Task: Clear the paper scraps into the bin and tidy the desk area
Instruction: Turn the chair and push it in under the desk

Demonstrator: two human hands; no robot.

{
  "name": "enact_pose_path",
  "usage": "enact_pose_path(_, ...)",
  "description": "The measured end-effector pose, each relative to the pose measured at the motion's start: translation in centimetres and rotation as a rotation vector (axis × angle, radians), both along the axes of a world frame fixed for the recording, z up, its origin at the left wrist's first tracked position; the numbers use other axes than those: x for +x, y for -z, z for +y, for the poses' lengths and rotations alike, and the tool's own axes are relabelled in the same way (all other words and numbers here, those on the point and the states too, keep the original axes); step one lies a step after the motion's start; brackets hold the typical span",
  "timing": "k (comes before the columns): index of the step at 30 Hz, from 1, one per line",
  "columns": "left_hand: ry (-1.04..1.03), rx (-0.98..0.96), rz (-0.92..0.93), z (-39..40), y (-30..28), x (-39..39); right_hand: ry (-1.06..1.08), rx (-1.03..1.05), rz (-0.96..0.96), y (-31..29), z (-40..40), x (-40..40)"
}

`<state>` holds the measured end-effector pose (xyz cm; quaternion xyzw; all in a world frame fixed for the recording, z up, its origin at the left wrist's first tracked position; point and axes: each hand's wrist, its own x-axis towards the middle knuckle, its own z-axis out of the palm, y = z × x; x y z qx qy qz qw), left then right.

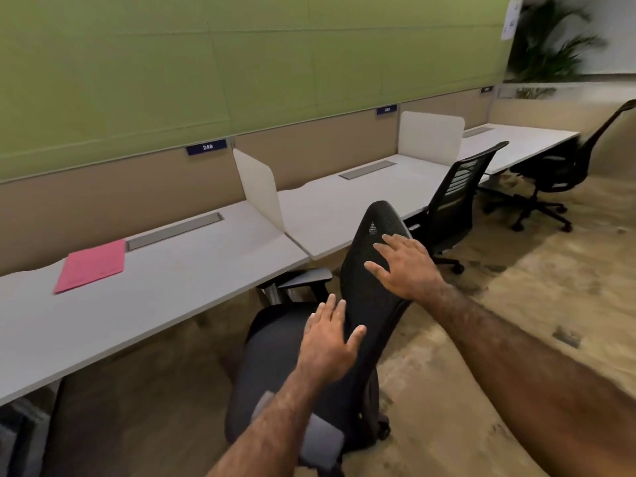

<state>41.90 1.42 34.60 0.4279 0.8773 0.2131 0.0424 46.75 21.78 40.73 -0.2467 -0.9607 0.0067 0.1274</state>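
A black mesh office chair [371, 270] stands turned sideways in front of the long white desk [165, 290]. My right hand [404, 265] lies flat on the upper part of the chair's backrest, fingers spread. My left hand [328, 342] rests with fingers apart against the lower edge of the backrest, above the seat. Neither hand holds anything. A pink paper folder [91, 266] lies flat on the desk at the left, near the cable slot. No paper scraps or bin are visible.
White divider screens [260, 187] split the desk into stations. Two more black chairs [454, 194] [564, 166] stand to the right. A green and tan partition wall backs the desk. A brown patterned carpet [516, 304] spreads to the right, with a plant [550, 39] at the far corner.
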Motion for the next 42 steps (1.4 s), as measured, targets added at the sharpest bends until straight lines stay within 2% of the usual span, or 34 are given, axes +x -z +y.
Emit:
enact_pose_path(5,0.068,-0.061,-0.103,10.0,-2.9,2.4,-0.053,-0.139,-0.129,0.4,7.8,-1.2)
enact_pose_path(9,-0.028,-0.093,-0.207,15.1,-3.1,2.9,-0.099,-0.246,-0.216,2.2,11.3,-1.3)
enact_pose_path(14,-0.202,-0.007,-0.139,17.1,-2.9,4.2,-0.122,-0.293,-0.149,4.4,12.4,-0.4)
enact_pose_path(19,-0.22,0.052,-0.139,16.9,-3.3,4.5,-0.158,-0.296,-0.071,4.6,11.3,0.9)
enact_pose_path(24,-0.152,-0.001,-0.047,14.6,-3.2,5.0,-0.176,-0.293,0.009,5.2,8.9,3.4)
enact_pose_path(30,-0.121,-0.078,-0.145,8.1,-3.3,6.2,-0.212,-0.148,0.172,5.5,3.6,6.8)
enact_pose_path(34,-0.137,-0.1,-0.133,2.0,-3.2,6.3,-0.267,-0.068,0.217,5.5,-1.5,8.0)
enact_pose_path(42,-0.2,-0.195,-0.084,-11.0,-2.4,4.9,-0.375,-0.114,0.092,5.1,-13.9,8.9)
